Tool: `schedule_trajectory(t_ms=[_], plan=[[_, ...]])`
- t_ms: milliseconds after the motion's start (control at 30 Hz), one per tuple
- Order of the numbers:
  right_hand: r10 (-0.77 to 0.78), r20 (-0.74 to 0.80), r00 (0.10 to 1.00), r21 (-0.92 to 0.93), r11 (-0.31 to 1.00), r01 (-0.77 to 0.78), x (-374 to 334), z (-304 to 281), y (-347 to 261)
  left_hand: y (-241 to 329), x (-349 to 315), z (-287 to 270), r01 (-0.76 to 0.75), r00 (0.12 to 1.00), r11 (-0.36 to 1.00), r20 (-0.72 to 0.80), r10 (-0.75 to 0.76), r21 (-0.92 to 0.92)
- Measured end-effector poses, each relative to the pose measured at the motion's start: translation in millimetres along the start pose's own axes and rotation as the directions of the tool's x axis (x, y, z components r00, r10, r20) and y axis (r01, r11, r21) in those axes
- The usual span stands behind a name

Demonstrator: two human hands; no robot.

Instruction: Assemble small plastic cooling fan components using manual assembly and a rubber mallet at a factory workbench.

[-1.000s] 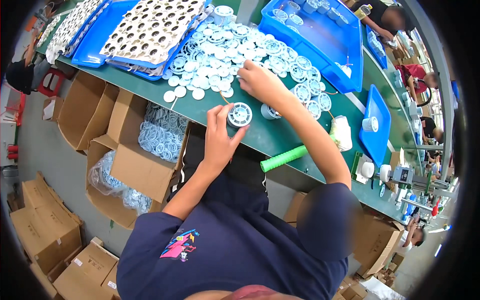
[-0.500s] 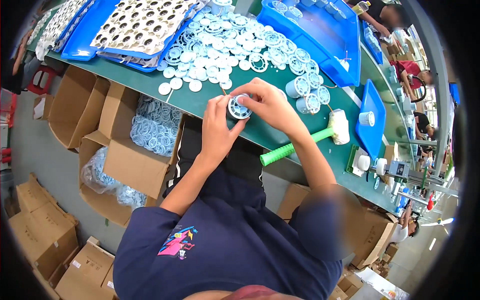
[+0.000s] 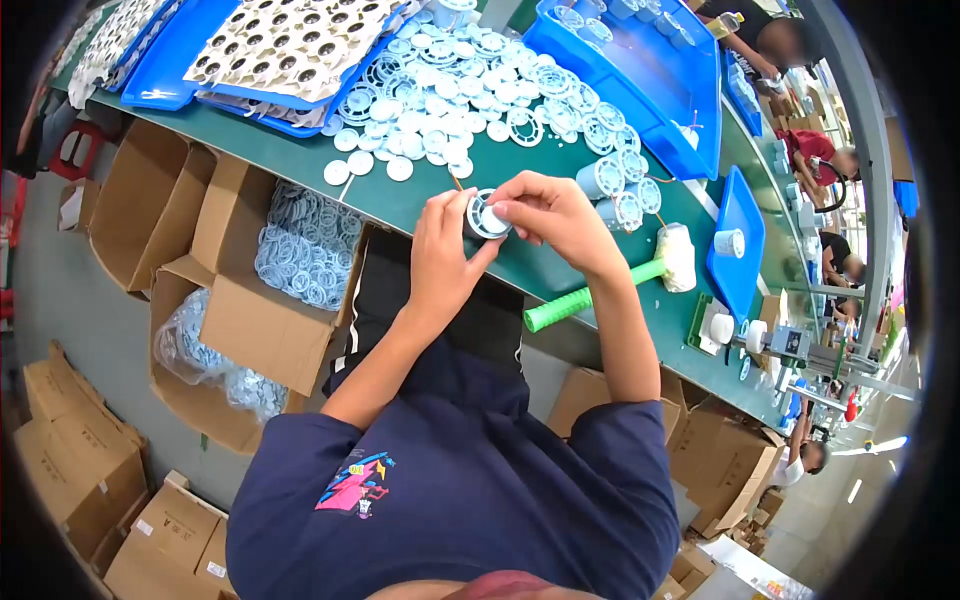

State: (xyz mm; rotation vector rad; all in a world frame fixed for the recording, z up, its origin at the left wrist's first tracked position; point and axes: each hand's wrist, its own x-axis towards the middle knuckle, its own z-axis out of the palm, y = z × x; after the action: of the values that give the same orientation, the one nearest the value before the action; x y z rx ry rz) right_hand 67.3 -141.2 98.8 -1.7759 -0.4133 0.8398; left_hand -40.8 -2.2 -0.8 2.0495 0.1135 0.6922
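My left hand (image 3: 438, 255) is closed around a light-blue round plastic housing (image 3: 476, 212) with a spoked end, at the bench's near edge. A thin copper-coloured wire (image 3: 456, 183) sticks up beside its fingers. Between the fingertips of my right hand (image 3: 568, 222) is a small pale-blue disc (image 3: 494, 221), held against the housing's end; whether it is seated there I cannot tell. Several similar housings (image 3: 600, 178) lie just right of my hands, some with wires. A mallet with a green handle (image 3: 570, 308) and a pale, wrapped-looking head (image 3: 676, 257) rests beside my right forearm.
Loose pale-blue discs and rings (image 3: 440, 105) are heaped on the green bench (image 3: 280, 155). Behind stand a blue bin (image 3: 640, 75) and moulded trays (image 3: 290, 50); a blue tray (image 3: 738, 255) and a small machine (image 3: 780, 342) are at right. Open cartons (image 3: 265, 335) of parts sit left.
My right hand has shifted a little right and turned, its fingers now pinching the small disc at the housing's end. The left hand still holds the housing; the whole view has shifted slightly.
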Motion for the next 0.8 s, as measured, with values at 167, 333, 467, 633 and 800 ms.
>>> schedule_trajectory(t_ms=[167, 333, 467, 633, 800], plan=[[-0.216, -0.109, 0.97, -0.293, 0.94, 0.176, 3.1, 14.2, 6.9, -2.0, -0.9, 0.0, -0.001, 1.0, 1.0, -0.001, 0.001, 0.013], [-0.289, -0.292, 0.912, -0.279, 0.938, 0.207, 8.0, 12.3, 13.1, -1.1, 1.3, -0.6, -0.016, 1.0, 1.0, -0.005, 0.016, 0.006], [-0.416, -0.353, 0.838, -0.532, 0.826, 0.187, 5.6, 3.4, 4.3, 7.7, 3.0, -7.2, 0.052, 0.999, 0.989, -0.003, -0.053, -0.138], [-0.49, -0.353, 0.797, -0.778, 0.627, 0.041, 43.6, -40.8, 21.9, 4.3, 3.8, -5.0, 0.084, 0.996, 0.968, 0.011, -0.084, -0.235], [-0.392, -0.294, 0.872, -0.84, 0.54, -0.041, 79.8, -54.3, 31.3, 2.9, 5.4, -16.7, 0.121, 0.992, 0.956, 0.077, -0.104, -0.268]])
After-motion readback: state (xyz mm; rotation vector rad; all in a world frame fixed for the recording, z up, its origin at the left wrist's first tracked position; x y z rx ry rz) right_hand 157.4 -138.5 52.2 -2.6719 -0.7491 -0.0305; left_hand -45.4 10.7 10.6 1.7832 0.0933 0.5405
